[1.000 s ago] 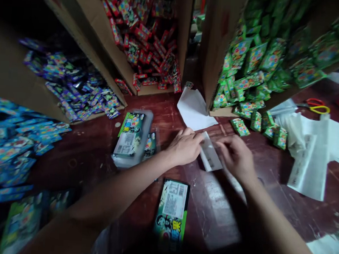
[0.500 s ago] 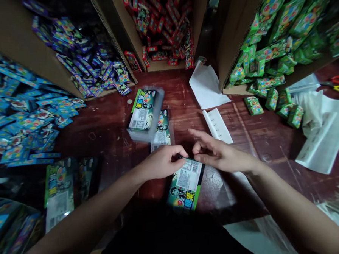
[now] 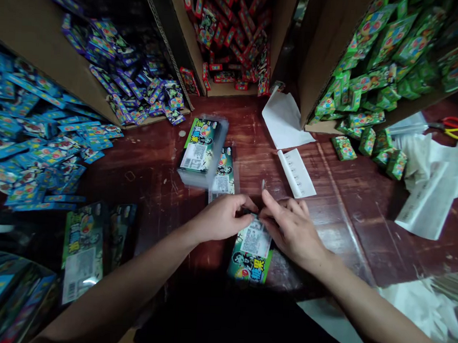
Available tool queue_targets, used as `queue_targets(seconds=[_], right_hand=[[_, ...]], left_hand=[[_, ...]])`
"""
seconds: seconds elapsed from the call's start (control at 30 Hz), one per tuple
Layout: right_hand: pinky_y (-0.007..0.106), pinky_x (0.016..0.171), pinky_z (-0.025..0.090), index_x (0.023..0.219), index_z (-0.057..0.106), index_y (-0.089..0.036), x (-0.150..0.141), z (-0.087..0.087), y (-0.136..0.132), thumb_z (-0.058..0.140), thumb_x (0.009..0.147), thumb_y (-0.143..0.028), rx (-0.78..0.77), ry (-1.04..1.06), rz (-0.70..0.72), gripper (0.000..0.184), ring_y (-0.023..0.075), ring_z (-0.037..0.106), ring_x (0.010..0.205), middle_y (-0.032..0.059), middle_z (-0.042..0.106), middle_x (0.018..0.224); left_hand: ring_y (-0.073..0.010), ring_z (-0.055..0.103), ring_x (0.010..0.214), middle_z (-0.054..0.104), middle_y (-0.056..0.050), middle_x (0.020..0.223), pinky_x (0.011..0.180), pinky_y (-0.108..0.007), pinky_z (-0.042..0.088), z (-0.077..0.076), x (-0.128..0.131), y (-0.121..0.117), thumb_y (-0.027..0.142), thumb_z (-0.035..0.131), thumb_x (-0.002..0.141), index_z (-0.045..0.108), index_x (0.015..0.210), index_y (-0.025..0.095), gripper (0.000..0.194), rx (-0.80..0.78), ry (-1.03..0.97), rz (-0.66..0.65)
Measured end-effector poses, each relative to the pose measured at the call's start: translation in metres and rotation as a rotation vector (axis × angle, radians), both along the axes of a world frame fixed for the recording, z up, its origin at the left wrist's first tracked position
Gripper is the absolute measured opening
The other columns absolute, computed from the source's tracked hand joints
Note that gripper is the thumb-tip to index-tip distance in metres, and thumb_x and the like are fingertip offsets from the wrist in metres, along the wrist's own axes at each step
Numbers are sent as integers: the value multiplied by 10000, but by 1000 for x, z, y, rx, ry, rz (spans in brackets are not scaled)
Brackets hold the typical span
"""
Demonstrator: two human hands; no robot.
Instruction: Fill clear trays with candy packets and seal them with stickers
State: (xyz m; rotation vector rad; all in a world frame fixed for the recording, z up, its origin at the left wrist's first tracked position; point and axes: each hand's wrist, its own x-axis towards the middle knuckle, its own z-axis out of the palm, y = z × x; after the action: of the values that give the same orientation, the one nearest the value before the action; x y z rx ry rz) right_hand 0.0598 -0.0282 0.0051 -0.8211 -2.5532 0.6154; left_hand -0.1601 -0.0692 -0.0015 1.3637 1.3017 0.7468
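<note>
A flat green and black candy package [image 3: 249, 267] with a white printed label lies in front of me, its lettering turned away from me. My left hand [image 3: 226, 217] is closed on its far left edge, thumb on top and fingers curled behind. At the far right corner, my right hand [image 3: 293, 231] presses its thumb near the edge, index finger pointing forward and the other fingers bent. A small pale spot shows at that index fingertip; I cannot make out what it is. Beyond my hands stands a stack of similar packages [image 3: 199, 144], with another package [image 3: 223, 176] beside it.
Cardboard boxes hold purple packets [image 3: 133, 89], red packets [image 3: 236, 39] and green packets [image 3: 372, 82]. Blue packets [image 3: 42, 136] are heaped at the left. A white sticker strip [image 3: 298, 172], white paper [image 3: 287, 118] and scissors [image 3: 452, 127] lie right. More packages [image 3: 82, 251] are at lower left.
My right hand has come closer to the package's far right corner, its fingers bending and its index finger pointing forward. My left hand stays at the package's edge. The view has shifted slightly.
</note>
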Motion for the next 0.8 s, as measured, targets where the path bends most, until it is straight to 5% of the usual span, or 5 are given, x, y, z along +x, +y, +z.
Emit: queue_targets(seconds=[0.17,0.37,0.5,0.63,0.8], right_hand=[[497,921,410,1620,-38,-333,-7,-11,-15,532,1004,-255,-154,29,-161,843,280,599,1005,33,734,1132],[546,1110,392,1619,85,-343,-6,-6,-14,557,993,-324,-443,230,-124,784,271,570,1252,62,658,1329],[486,1108,451,1582,196,-367,7,-7,-33,617,958,-345,-507,655,-474,753,258,525,1344,116,446,1522],[446,1040,523,1554,204,-383,1,-25,-51,714,892,-350,-664,858,-604,837,243,579,1285,124,443,1494],[359,938,569,1537,239,-381,-3,-30,-32,731,885,-293,-602,972,-627,821,182,640,1120,87,546,1364]], left_hand=[[-183,681,896,706,-61,950,824,-331,547,0,3,-5,213,648,829,640,990,174,165,-50,-163,36],[-213,667,1000,690,-77,1076,850,-334,545,4,-17,-14,242,765,771,628,1125,180,385,-59,-164,11],[-226,646,1099,664,-69,1204,898,-337,554,7,-35,-37,294,751,825,569,1325,250,534,31,-180,465],[-248,652,1142,588,-50,1398,865,-371,591,-2,-14,-75,352,759,824,317,1517,396,823,-21,-509,825],[-237,672,1059,684,-65,1164,847,-325,574,-16,15,-102,375,762,838,652,1103,238,318,-113,-345,596]])
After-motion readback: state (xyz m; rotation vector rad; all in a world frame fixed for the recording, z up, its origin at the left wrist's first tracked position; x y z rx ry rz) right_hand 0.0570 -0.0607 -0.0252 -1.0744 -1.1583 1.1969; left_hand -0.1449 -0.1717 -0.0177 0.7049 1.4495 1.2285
